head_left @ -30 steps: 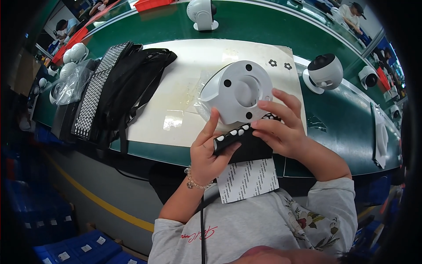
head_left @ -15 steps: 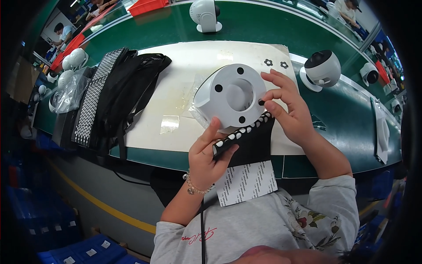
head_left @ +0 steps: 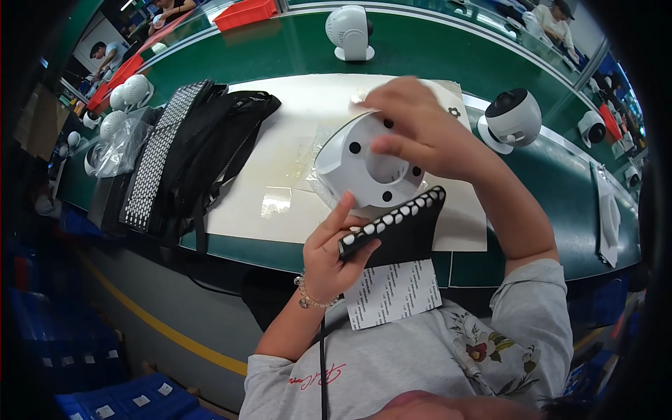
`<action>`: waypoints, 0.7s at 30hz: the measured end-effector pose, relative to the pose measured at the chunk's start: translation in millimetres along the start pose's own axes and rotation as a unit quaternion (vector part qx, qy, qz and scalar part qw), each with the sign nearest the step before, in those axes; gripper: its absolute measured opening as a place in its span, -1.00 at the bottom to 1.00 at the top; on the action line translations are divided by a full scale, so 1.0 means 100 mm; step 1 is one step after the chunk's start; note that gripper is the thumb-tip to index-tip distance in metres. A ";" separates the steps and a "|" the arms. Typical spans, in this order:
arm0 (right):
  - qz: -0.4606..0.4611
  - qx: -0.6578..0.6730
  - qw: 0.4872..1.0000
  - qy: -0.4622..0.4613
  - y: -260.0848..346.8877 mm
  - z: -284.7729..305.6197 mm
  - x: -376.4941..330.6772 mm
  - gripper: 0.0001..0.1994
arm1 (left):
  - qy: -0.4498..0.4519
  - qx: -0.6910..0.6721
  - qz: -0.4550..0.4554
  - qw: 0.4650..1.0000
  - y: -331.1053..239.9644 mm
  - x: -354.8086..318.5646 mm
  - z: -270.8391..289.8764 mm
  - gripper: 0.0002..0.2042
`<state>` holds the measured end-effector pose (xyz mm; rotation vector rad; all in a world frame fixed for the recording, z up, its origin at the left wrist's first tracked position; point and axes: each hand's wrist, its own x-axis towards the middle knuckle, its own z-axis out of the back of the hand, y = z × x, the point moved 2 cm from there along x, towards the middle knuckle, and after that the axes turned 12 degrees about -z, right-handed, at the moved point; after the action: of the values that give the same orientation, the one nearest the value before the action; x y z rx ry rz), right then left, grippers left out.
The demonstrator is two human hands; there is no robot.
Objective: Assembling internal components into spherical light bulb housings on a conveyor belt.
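A white round camera housing (head_left: 367,168) is held at the centre of the frame, above a white mat (head_left: 280,161).

Its upper right rim is covered by the right hand (head_left: 420,133), fingers curled in a closed grip on it. A black strip of white pads (head_left: 395,220), just below the housing, is pinched in the left hand (head_left: 336,252). Black foam strips (head_left: 189,150) lie at left on the green bench (head_left: 280,49); a white dome camera (head_left: 514,119) stands at upper right.

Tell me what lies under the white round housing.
Under the white round housing show crinkled clear plastic film and a cream mat. The right hand covers its far edge, so what lies beneath there is hidden.
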<state>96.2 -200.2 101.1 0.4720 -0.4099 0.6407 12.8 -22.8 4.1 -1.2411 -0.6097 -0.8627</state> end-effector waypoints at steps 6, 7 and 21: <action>-0.208 0.329 0.920 0.050 -0.28 0.11 0.00 -0.75 | -0.020 -0.020 -0.034 0.999 0.03 -0.07 0.04 -0.81; -0.267 0.412 0.869 0.054 -0.41 0.14 0.03 -0.77 | 0.000 -0.024 -0.032 0.999 0.02 -0.07 0.05 -0.80; -0.257 -0.363 0.871 -0.210 -2.15 -0.46 0.21 -0.88 | 0.026 -0.011 -0.036 0.999 0.01 -0.06 0.07 -0.71</action>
<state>261.0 -316.9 11.9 -0.0260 -0.8579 -0.1693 10.9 -14.4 0.5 -1.2187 -0.6074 -0.9614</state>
